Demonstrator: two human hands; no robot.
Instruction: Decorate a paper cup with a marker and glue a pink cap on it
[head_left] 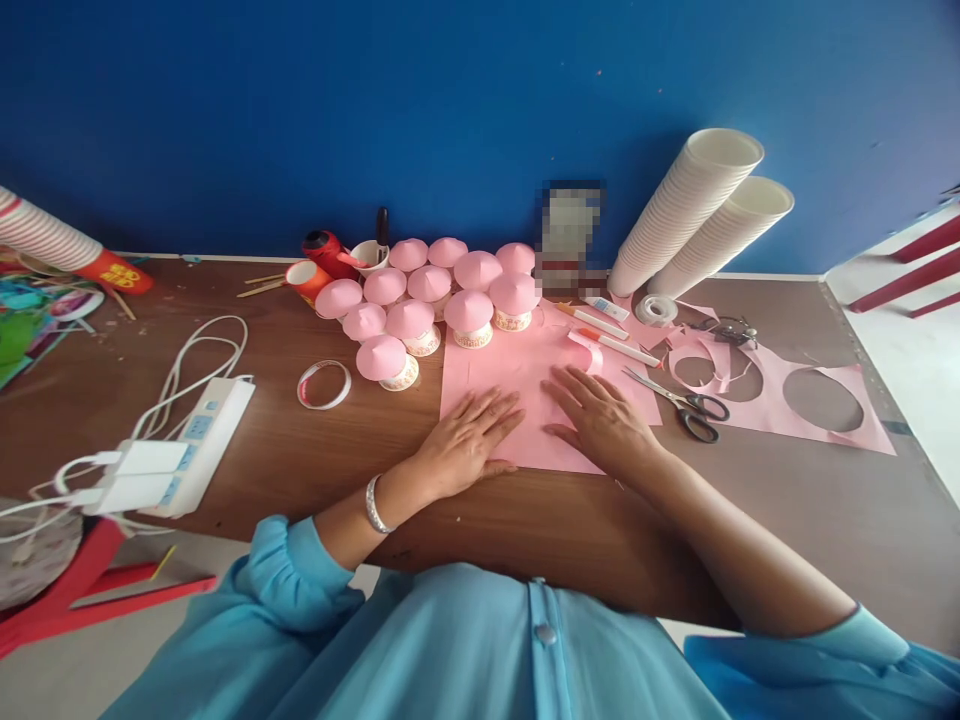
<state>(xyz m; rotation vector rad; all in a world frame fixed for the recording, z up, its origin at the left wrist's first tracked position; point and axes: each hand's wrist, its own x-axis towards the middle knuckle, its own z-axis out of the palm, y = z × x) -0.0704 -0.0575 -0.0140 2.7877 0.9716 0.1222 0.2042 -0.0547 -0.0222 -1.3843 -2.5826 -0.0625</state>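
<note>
A sheet of pink paper (517,390) lies flat on the brown table before me. My left hand (469,440) rests palm down across its left front part, fingers stretched out, a silver bangle on the wrist. On the sheet's right side my right hand (600,420) also lies flat with its fingers apart. Just beyond those fingertips is a curled pink paper strip (587,352). Black-handled scissors (686,405) lie partly spread to the right of my right hand. Behind the sheet stand several paper cups topped with pink paper cones (469,312).
Two tall stacks of white paper cups (686,210) lean against the blue wall. Pink paper with round cut-outs (757,410) lies at right, near a roll of tape (657,310) and pens (619,347). At left are a tape ring (324,385) and a white power strip (217,430) with cables.
</note>
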